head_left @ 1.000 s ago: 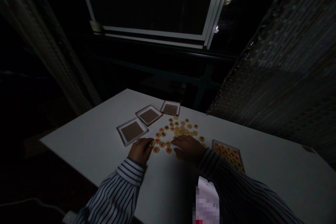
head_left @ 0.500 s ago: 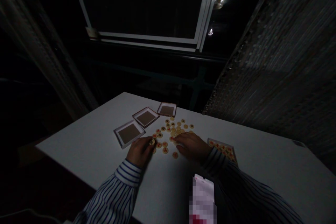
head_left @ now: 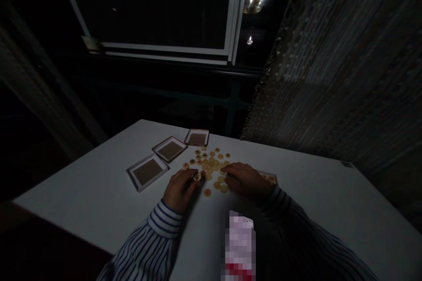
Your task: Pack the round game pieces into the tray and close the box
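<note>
Round Chinese chess pieces lie spread on the white table between my hands, some with red or black characters, others showing plain faces. My left hand is closed, with a black-lettered chess piece between its thumb and fingers. Beside that piece, a red-lettered one is partly covered. My right hand hovers low at the right edge of the pieces, thumb and fingers apart, fingertips touching or just above plain pieces. Near me, a single red-lettered piece lies apart from the others.
Three shallow box parts, a near tray, a middle one and a far one, line the left. A box of red-lettered pieces is partly behind my right hand. A blurred pinkish-white object lies in front. The white table is dimly lit.
The view has swung right, so the table's contents appear further left. My right hand has shifted over the pieces. Plain-faced pieces now show between my hands, where red-lettered ones lay.
</note>
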Demonstrator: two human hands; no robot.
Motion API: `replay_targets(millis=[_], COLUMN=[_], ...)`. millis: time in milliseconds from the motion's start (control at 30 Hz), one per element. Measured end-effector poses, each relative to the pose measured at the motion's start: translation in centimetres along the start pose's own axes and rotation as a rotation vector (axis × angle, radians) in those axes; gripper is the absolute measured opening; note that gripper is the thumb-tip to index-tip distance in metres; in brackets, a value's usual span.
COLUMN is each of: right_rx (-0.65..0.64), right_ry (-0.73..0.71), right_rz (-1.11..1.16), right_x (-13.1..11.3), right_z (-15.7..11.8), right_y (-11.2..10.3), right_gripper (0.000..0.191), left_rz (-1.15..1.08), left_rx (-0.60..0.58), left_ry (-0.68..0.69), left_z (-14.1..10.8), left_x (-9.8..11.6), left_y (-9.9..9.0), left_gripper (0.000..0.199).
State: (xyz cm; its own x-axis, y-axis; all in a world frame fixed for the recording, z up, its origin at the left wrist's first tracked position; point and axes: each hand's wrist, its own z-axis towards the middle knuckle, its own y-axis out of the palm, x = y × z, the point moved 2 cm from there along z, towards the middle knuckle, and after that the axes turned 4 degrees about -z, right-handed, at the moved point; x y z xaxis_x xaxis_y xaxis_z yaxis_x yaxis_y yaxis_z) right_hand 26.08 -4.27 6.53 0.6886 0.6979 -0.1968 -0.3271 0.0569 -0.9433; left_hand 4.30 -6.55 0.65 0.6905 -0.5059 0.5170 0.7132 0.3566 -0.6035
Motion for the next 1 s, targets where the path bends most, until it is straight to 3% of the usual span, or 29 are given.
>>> replay_targets(millis=[300, 767, 1000], right_rx=[0.083, 0.177, 0.341], right_ry=[0.062, 0.195, 0.323], right_rz=[0.005, 0.036, 0.193], right_x=[1.9, 4.3, 5.0], right_z=[-3.3, -6.6, -8.2], right_y=[-0.4, 0.3, 1.2], right_gripper=[0.031, 0.028, 0.023], left_rz=[-0.018, -0.187, -0.259], left_rx=[-0.06, -0.141, -0.168], left_ry=[0.12, 0.177, 0.173], left_z=[0.7, 2.0, 2.8], left_x=[3.1, 7.4, 8.6], left_y=[2.9, 6.9, 9.1], left_gripper=[0.024, 0.027, 0.027])
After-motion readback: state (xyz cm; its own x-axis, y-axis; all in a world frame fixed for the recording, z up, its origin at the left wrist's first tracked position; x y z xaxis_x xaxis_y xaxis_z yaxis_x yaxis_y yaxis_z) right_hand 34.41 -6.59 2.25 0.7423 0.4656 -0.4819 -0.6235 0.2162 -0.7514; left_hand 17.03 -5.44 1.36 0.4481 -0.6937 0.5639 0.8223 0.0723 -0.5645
